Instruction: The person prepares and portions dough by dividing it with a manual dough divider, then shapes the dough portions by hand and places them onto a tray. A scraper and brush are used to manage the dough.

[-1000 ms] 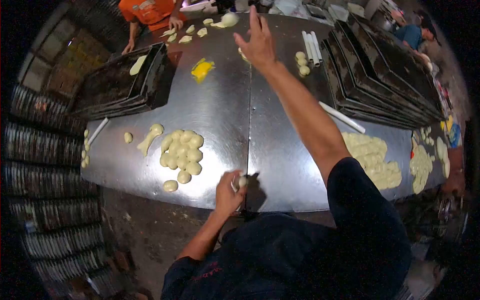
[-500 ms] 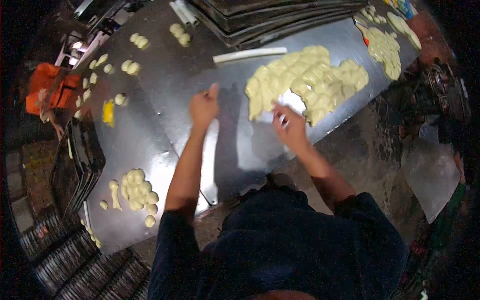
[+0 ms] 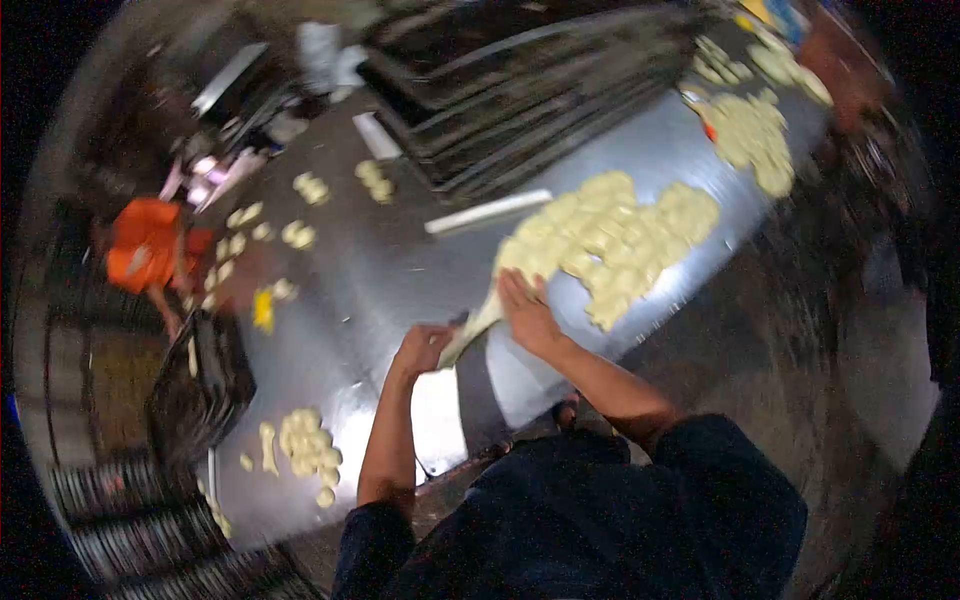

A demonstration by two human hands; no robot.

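Note:
A wide, pale yellow mass of dough (image 3: 610,235) lies spread on the metal table, its surface lumpy. From its near left end a strip of dough (image 3: 480,322) stretches down toward me. My left hand (image 3: 425,350) is closed around the strip's lower end, just above the table. My right hand (image 3: 528,315) rests with fingers stretched out on the dough where the strip joins the mass. Beyond the dough lies a long white stick, perhaps a rolling pin (image 3: 488,212).
Dark stacked trays (image 3: 540,90) stand at the table's far side. Rounded dough pieces (image 3: 308,445) cluster at the near left, with smaller ones farther off. Another dough mass (image 3: 748,135) lies far right. A person in orange (image 3: 145,245) stands at the left.
My left hand has come down and taken hold of dough. My right hand has moved left onto the dough's edge. A strip now stretches between them. The whole view has shifted.

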